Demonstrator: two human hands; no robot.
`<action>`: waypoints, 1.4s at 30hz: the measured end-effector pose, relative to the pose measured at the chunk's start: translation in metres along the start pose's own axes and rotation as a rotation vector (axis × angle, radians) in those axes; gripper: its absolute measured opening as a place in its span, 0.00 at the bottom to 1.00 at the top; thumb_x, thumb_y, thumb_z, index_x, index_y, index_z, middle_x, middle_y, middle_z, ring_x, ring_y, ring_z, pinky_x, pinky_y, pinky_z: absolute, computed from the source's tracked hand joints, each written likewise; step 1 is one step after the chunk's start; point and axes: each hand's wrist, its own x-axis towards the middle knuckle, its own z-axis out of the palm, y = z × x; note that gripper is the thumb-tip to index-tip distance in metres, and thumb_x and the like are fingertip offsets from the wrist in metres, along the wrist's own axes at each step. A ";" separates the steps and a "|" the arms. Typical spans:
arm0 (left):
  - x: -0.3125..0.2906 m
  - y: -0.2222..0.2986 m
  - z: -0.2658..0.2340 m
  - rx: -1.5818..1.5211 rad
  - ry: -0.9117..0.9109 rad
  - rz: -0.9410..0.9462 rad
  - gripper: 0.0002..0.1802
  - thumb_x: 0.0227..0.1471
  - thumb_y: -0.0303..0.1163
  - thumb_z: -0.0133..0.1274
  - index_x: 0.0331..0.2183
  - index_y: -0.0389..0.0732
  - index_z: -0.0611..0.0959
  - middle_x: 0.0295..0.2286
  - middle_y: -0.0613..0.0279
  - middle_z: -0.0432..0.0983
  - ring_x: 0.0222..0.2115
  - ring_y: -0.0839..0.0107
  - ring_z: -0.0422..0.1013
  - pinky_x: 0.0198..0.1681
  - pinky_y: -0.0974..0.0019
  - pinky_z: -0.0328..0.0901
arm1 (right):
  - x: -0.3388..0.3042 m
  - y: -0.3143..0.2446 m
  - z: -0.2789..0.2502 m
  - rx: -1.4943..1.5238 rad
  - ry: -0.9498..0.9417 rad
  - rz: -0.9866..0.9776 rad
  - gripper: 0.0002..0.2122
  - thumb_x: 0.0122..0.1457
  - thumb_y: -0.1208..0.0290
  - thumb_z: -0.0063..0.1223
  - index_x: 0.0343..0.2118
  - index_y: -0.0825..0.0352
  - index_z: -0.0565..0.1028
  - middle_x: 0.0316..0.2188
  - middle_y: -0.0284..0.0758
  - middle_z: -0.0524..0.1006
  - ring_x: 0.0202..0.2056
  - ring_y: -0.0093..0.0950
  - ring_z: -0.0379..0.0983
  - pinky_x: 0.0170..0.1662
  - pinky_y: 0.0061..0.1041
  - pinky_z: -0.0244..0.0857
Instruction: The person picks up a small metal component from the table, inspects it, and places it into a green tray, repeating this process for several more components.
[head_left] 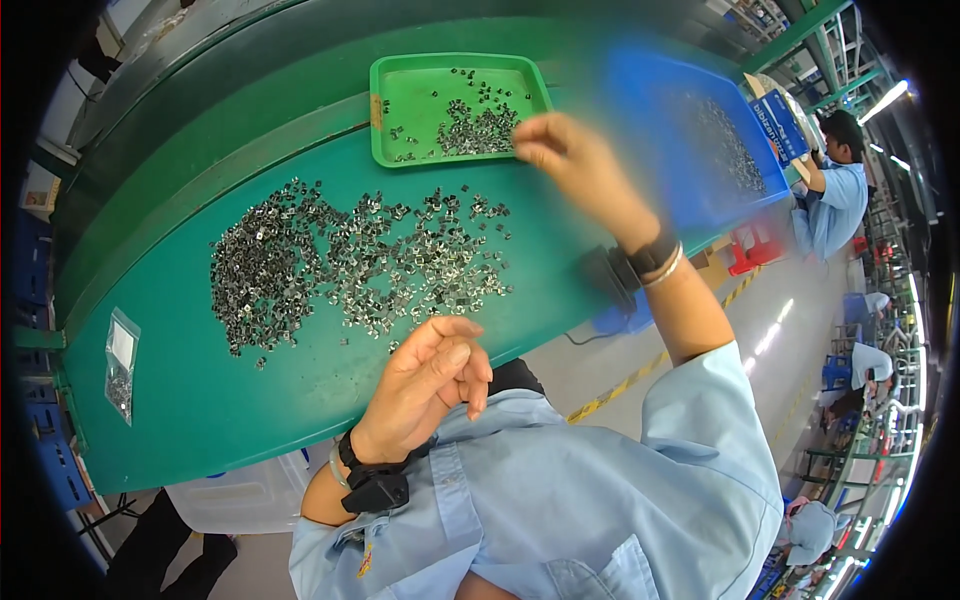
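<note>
My left hand point(425, 385) is at the near edge of the green table, its fingers curled in and the thumb lying close to them. Whatever may be inside it is hidden. Just beyond it spread small black and silver metal parts point(420, 265), heaped more thickly in a dark pile point(265, 265) on the left. My right hand point(575, 160) hovers by the right rim of a green tray point(378, 135), thumb and fingertips brought together. What they pinch, if anything, cannot be made out. Loose small parts point(480, 130) lie mostly in the tray's lower right.
A large blue bin point(660, 130), partly blurred, holds more small parts on the right. At the table's left end lies a clear plastic bag point(121, 365) with small pieces. Below the table is a translucent box point(245, 500). A co-worker point(838, 190) sits at far right.
</note>
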 end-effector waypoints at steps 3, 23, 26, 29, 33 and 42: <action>0.000 0.000 -0.002 -0.009 -0.029 -0.029 0.12 0.59 0.31 0.41 0.44 0.37 0.67 0.28 0.55 0.72 0.20 0.69 0.69 0.23 0.68 0.65 | -0.020 0.002 0.002 -0.173 -0.093 -0.018 0.06 0.52 0.74 0.55 0.33 0.67 0.74 0.33 0.30 0.74 0.35 0.23 0.71 0.39 0.22 0.65; 0.005 0.005 0.014 0.088 0.112 0.067 0.11 0.58 0.32 0.44 0.40 0.37 0.70 0.27 0.60 0.72 0.22 0.74 0.69 0.24 0.72 0.64 | -0.077 -0.065 0.022 -0.096 -0.214 -0.350 0.09 0.44 0.79 0.60 0.29 0.66 0.74 0.29 0.35 0.73 0.34 0.32 0.70 0.35 0.29 0.64; 0.006 0.001 0.014 0.121 0.136 0.062 0.11 0.59 0.33 0.43 0.39 0.36 0.70 0.25 0.59 0.71 0.20 0.74 0.67 0.22 0.72 0.63 | -0.081 -0.071 0.026 -0.099 -0.266 -0.413 0.09 0.43 0.79 0.61 0.30 0.66 0.75 0.29 0.35 0.74 0.33 0.32 0.71 0.34 0.28 0.65; 0.003 -0.001 0.011 0.110 0.143 0.062 0.11 0.59 0.33 0.42 0.38 0.35 0.70 0.24 0.59 0.71 0.18 0.74 0.67 0.20 0.72 0.62 | -0.084 -0.072 0.034 -0.082 -0.243 -0.480 0.10 0.43 0.79 0.61 0.31 0.67 0.75 0.27 0.35 0.74 0.31 0.32 0.71 0.32 0.28 0.65; 0.000 -0.002 0.011 0.053 0.130 0.071 0.10 0.59 0.33 0.42 0.37 0.36 0.70 0.23 0.59 0.71 0.18 0.74 0.66 0.19 0.72 0.62 | -0.091 -0.073 0.044 -0.001 -0.180 -0.443 0.10 0.43 0.80 0.61 0.31 0.67 0.76 0.27 0.35 0.74 0.31 0.31 0.71 0.32 0.27 0.65; -0.004 -0.005 0.012 0.080 0.149 0.123 0.09 0.59 0.33 0.41 0.36 0.37 0.70 0.23 0.58 0.72 0.18 0.73 0.67 0.19 0.71 0.63 | -0.109 -0.076 0.058 0.002 -0.009 -0.367 0.09 0.43 0.80 0.60 0.30 0.66 0.75 0.27 0.34 0.74 0.30 0.31 0.71 0.32 0.27 0.64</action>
